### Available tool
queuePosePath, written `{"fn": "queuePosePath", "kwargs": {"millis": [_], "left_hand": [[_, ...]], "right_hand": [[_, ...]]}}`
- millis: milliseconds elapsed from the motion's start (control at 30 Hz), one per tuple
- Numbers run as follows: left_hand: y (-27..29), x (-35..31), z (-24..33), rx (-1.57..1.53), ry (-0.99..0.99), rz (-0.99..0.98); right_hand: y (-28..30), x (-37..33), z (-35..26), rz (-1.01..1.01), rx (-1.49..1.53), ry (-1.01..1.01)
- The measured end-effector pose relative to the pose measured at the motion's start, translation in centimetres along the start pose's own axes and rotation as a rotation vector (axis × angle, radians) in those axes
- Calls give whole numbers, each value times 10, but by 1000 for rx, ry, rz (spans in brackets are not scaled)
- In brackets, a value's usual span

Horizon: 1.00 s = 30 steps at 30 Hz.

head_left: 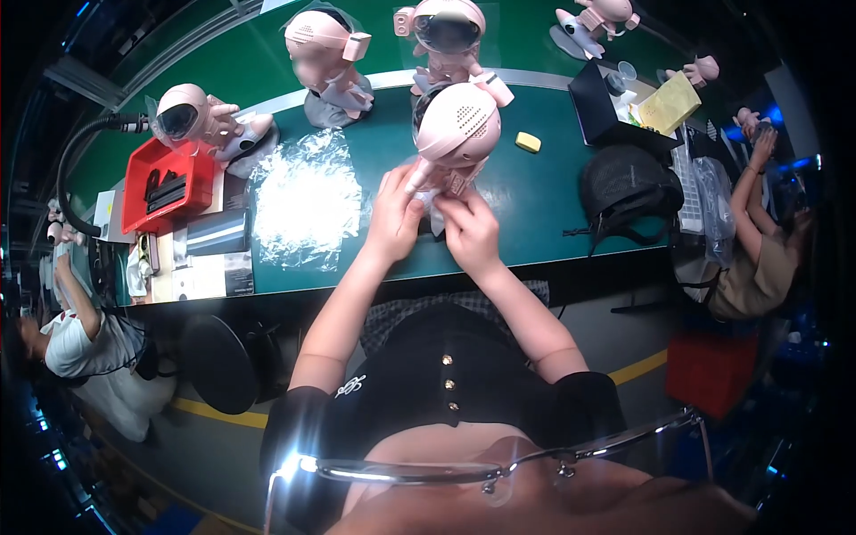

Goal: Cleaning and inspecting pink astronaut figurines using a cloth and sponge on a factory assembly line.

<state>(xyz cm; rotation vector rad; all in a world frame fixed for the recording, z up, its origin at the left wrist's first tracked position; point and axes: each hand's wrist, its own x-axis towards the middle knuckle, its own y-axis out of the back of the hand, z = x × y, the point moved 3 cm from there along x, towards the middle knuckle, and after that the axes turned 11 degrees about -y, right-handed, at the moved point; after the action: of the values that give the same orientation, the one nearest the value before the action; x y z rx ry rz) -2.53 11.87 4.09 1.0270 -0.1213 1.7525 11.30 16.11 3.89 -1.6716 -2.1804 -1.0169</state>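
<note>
Landmark: pink astronaut figure (455, 134), stood on the green worktop (535, 205) directly ahead of the person; all places below are given relative to it.

Far left: a red tray (169, 183) holding dark parts is seen well left of the figure, with a second pink figure (201, 120) just behind the tray.

Near left: a crumpled sheet of clear plastic film (308, 201) is laid flat just left of the figure.

Left hand (394, 218): placed at the figure's lower left; its grip is pressed around the base, thumb and fingers closed on the body.

Right hand (470, 234): set just below the figure; fingertips are pinched on a small pale piece at the base, its kind too small to tell.

Behind: two more pink figures (330, 53) are stood beyond it.

Right: a small yellow block (528, 141) lies near; a black bag (629, 192) sits further right.

Step in hand: judged to be fitting or wrapping at the figure's underside.

Next move: judged to call for a steady left-hand hold while the pinched piece is worked with fine fingertip pressure.
</note>
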Motion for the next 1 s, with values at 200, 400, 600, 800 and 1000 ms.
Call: {"fn": "queuePosePath", "kwargs": {"millis": [200,400,600,800,1000], "left_hand": [[1,4,4,-15,48,-33],[-4,-5,-7,-72,47,15],[-1,-2,-2,-87,92,8],[-5,-3,-2,-92,103,36],[-10,-7,5,-134,180,76]], "right_hand": [[9,28,38,84,-140,-292],[-6,-6,-13,85,-4,-144],[15,31,47,-19,-235,-342],[-3,-23,1,-185,-270,-35],[13,7,26,-120,-358,-150]]}}
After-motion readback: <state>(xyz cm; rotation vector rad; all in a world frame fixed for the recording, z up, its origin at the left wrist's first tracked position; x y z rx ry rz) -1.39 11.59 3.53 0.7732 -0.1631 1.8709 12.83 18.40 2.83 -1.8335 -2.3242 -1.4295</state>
